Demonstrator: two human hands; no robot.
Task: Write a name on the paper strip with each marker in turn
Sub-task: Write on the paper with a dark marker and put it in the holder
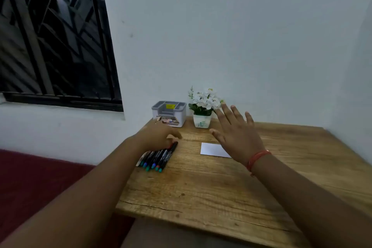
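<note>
A row of several black markers with coloured end caps lies on the wooden table, left of centre. My left hand is curled over their far ends, and its thumb and fingers pinch the top of the rightmost marker, which still lies against the others. The white paper strip lies flat on the table to the right of the markers. Above the strip's right end hovers my right hand, fingers spread and straight, holding nothing. A red thread band circles that wrist.
A grey desk organiser and a small white pot of white flowers stand at the table's back edge against the wall. A barred window is at the left. Dark red flooring lies beyond the table's left edge.
</note>
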